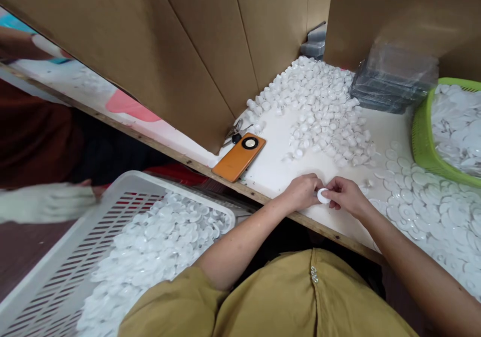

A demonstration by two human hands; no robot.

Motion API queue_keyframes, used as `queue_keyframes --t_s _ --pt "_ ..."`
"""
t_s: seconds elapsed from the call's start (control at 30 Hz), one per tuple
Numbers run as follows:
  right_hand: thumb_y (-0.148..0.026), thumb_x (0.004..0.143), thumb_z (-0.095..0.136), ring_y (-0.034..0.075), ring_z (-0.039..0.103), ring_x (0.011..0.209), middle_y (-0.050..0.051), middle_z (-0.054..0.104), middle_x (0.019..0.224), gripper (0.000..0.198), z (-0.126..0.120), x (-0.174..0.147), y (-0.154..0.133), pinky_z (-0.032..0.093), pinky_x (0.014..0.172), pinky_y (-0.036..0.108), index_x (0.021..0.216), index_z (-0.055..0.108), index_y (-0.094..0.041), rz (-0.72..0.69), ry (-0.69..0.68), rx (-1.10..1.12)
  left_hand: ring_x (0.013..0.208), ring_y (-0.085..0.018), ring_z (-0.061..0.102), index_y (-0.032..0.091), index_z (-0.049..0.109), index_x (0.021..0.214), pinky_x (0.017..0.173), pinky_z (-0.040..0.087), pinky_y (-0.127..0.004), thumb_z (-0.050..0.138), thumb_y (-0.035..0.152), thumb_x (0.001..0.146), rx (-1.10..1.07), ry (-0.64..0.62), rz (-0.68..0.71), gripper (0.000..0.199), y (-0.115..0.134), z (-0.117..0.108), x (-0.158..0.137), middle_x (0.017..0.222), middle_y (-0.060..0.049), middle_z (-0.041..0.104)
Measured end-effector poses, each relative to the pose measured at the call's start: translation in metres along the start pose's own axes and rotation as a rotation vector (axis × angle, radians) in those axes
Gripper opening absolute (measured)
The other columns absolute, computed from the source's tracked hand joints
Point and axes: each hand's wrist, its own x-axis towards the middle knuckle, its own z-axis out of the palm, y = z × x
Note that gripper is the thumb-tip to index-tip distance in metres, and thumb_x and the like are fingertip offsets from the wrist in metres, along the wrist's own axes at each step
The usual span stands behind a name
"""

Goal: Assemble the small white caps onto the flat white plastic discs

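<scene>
Between my two hands, close to the table's front edge, is a small round white plastic disc (322,195). My left hand (303,191) is closed, its fingertips at the disc's left side. From the other side my right hand (345,195) pinches the same disc between thumb and fingers. Beyond my hands lies a heap of small white cup-shaped plastic pieces (323,106). To the right, flat white discs (424,201) are spread over the white tabletop (274,169).
A white basket (128,179) of white plastic pieces stands at lower left, with another person's gloved hand (48,202) beside it. An orange phone (236,160) and keys (236,131) lie by a cardboard partition (180,51). Clear plastic bags (394,78) and a green basket (423,131) are at right.
</scene>
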Motion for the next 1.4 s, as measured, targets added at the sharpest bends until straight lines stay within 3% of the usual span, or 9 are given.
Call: queue_keyframes --t_s 0.17,0.53,0.8,0.97,1.07,1.13,1.27,1.33,1.4 --pt "-0.033 0.065 0.073 0.012 0.056 0.040 -0.004 0.055 0.052 0.028 -0.005 0.001 -0.008 0.036 0.034 0.019 0.072 0.049 -0.020 0.059 -0.032 -0.074 0.079 -0.016 0.060 0.020 0.068 0.097 0.066 0.042 -0.022 0.077 0.042 0.064 -0.027 -0.136 0.002 0.041 0.005 -0.016 0.000 0.089 -0.002 0.063" --pt "-0.021 0.070 0.068 0.011 0.055 0.038 -0.004 0.058 0.049 0.019 -0.011 0.013 -0.017 0.033 0.035 0.018 0.068 0.049 -0.019 0.119 -0.144 -0.222 0.067 -0.015 0.059 0.019 0.063 0.082 0.052 0.034 -0.023 0.073 0.045 0.064 0.203 -0.305 -0.104 0.033 0.015 -0.023 0.028 0.081 0.000 0.064" --pt "-0.025 0.071 0.068 0.010 0.054 0.039 -0.007 0.055 0.052 0.020 0.001 0.002 -0.004 0.040 0.039 0.019 0.070 0.048 -0.020 -0.051 -0.071 -0.123 0.082 -0.017 0.059 0.022 0.063 0.096 0.069 0.044 -0.025 0.069 0.034 0.070 0.054 -0.133 -0.081 0.029 0.020 -0.012 0.004 0.093 -0.002 0.060" --pt "-0.035 0.079 0.060 0.013 0.060 0.054 -0.002 0.062 0.067 0.016 -0.004 -0.027 -0.003 0.047 0.049 0.024 0.080 0.054 -0.021 -0.224 -0.062 -0.027 0.075 -0.015 0.058 0.019 0.060 0.080 0.070 0.045 -0.025 0.059 0.030 0.075 -0.147 0.019 -0.116 0.012 0.015 -0.032 -0.048 0.079 0.000 0.062" --pt "-0.021 0.080 0.056 0.019 0.062 0.077 0.004 0.064 0.087 0.009 -0.045 -0.031 0.006 0.050 0.070 0.033 0.087 0.062 -0.021 -0.401 0.242 -0.430 0.074 -0.017 0.059 0.019 0.060 0.082 0.068 0.046 -0.026 0.056 0.041 0.076 -0.118 0.181 -0.352 0.023 -0.017 -0.076 -0.117 0.080 -0.001 0.065" --pt "-0.008 0.075 0.052 0.027 0.059 0.097 0.010 0.062 0.106 0.027 -0.077 -0.027 0.018 0.046 0.084 0.042 0.095 0.065 -0.021 -0.434 0.387 -0.668 0.069 -0.018 0.060 0.020 0.060 0.079 0.062 0.045 -0.026 0.056 0.046 0.073 -0.007 0.108 -0.532 0.027 -0.051 -0.106 -0.174 0.074 0.000 0.066" --pt "-0.006 0.076 0.050 0.031 0.056 0.103 0.011 0.061 0.112 0.034 -0.112 -0.017 0.041 0.041 0.091 0.047 0.100 0.067 -0.024 -0.433 0.358 -0.785 0.064 -0.027 0.064 0.021 0.065 0.069 0.061 0.046 -0.032 0.061 0.039 0.056 0.252 -0.018 -0.900 0.023 -0.107 -0.129 -0.267 0.062 -0.002 0.067" --pt "-0.009 0.079 0.051 0.031 0.057 0.103 0.011 0.062 0.111 0.032 -0.114 -0.016 0.042 0.043 0.089 0.048 0.103 0.064 -0.026 -0.399 0.367 -0.750 0.069 -0.030 0.066 0.022 0.067 0.074 0.064 0.048 -0.034 0.061 0.041 0.055 0.301 0.038 -0.951 0.027 -0.113 -0.122 -0.279 0.070 -0.005 0.071" --pt "-0.015 0.080 0.055 0.031 0.060 0.099 0.011 0.064 0.108 0.029 -0.108 -0.018 0.035 0.045 0.086 0.047 0.107 0.059 -0.026 -0.312 0.394 -0.576 0.074 -0.028 0.066 0.023 0.068 0.082 0.068 0.049 -0.034 0.058 0.048 0.063 0.311 0.156 -0.882 0.033 -0.102 -0.109 -0.261 0.084 -0.007 0.073"
